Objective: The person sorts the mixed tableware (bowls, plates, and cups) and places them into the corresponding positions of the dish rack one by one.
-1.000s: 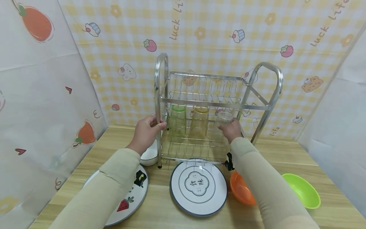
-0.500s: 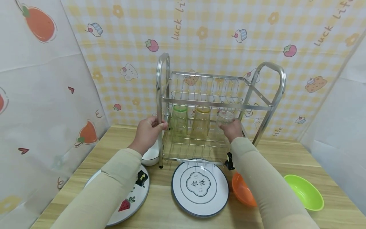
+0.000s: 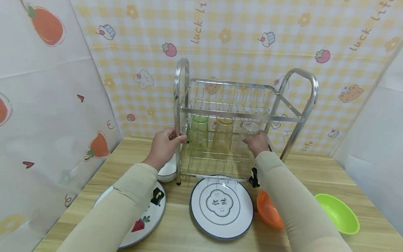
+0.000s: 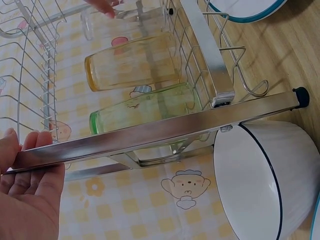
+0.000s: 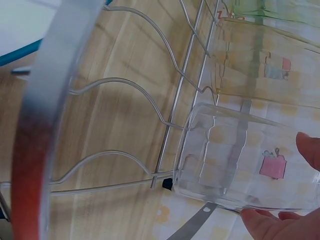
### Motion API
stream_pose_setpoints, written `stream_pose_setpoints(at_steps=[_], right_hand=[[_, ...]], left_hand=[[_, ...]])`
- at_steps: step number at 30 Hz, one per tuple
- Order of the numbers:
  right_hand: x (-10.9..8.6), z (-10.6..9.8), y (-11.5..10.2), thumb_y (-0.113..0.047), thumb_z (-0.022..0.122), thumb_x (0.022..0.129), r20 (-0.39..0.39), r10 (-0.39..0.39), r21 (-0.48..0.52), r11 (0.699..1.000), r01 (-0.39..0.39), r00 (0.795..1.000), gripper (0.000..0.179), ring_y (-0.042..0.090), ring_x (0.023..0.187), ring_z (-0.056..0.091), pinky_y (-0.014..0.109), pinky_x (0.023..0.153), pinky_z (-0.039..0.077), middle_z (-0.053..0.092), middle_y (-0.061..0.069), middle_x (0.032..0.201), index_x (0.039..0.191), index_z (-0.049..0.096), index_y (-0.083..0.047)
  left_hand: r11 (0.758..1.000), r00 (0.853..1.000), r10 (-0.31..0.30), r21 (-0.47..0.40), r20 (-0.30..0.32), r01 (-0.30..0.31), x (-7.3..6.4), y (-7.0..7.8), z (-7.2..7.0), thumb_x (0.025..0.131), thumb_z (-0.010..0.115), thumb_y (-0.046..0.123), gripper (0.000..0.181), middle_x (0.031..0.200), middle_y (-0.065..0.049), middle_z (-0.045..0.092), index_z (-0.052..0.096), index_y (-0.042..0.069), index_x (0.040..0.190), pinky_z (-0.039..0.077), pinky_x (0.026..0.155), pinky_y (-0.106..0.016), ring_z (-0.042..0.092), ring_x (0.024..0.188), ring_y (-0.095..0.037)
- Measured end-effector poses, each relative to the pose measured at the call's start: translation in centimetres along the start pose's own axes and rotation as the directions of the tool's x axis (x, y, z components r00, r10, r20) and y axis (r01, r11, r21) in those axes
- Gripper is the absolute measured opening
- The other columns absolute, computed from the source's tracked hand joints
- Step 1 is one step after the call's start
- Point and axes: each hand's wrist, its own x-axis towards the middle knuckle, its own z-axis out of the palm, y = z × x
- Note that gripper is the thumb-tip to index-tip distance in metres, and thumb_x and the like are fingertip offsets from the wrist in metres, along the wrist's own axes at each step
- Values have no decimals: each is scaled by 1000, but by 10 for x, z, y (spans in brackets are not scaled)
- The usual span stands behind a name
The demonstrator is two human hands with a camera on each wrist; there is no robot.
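Note:
My left hand [image 3: 164,146] grips the left front post of a metal dish rack [image 3: 242,115], its thumb and fingers on either side of the bar in the left wrist view. On the lower shelf, my right hand [image 3: 256,142] holds a clear glass [image 5: 235,160] between thumb and fingers. That glass stands upside down on the shelf wires or very close above them; I cannot tell which. To its left stand a yellow glass [image 3: 223,135] and a green glass [image 3: 199,134], both upside down. The upper shelf's slots hold nothing.
A white plate [image 3: 221,224] with a dark rim lies before the rack. A strawberry plate [image 3: 143,232] is under my left forearm, and a white bowl [image 4: 255,180] sits beside the left post. At right are an orange bowl [image 3: 269,211] and a green bowl [image 3: 338,213].
The head view has shifted slightly, so everything sits a little further right in it. Both hands keep their holds on the post and the clear glass.

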Motion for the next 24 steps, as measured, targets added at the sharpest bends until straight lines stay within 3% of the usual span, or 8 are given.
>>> stream_pose_setpoints(at_steps=[11,24], right_hand=[[5,-1,0,-18,60,95,-1,-22,-28,999,22,1000,82,42,143,17,53,111,28,9,23,158,153,5,2],[14,4,3,-21,61,95,-28,10,-23,1000,-10,1000,81,39,143,18,53,111,28,13,17,159,154,9,-3]], left_hand=[[1000,1000,-2,9,0,2,1,2,1,95,62,22,19,95,-10,71,65,5,100,46,90,-42,62,100,-26],[1000,1000,-2,-4,-5,2,-1,1,0,95,63,21,18,93,-11,70,65,3,100,46,90,-42,62,100,-26]])
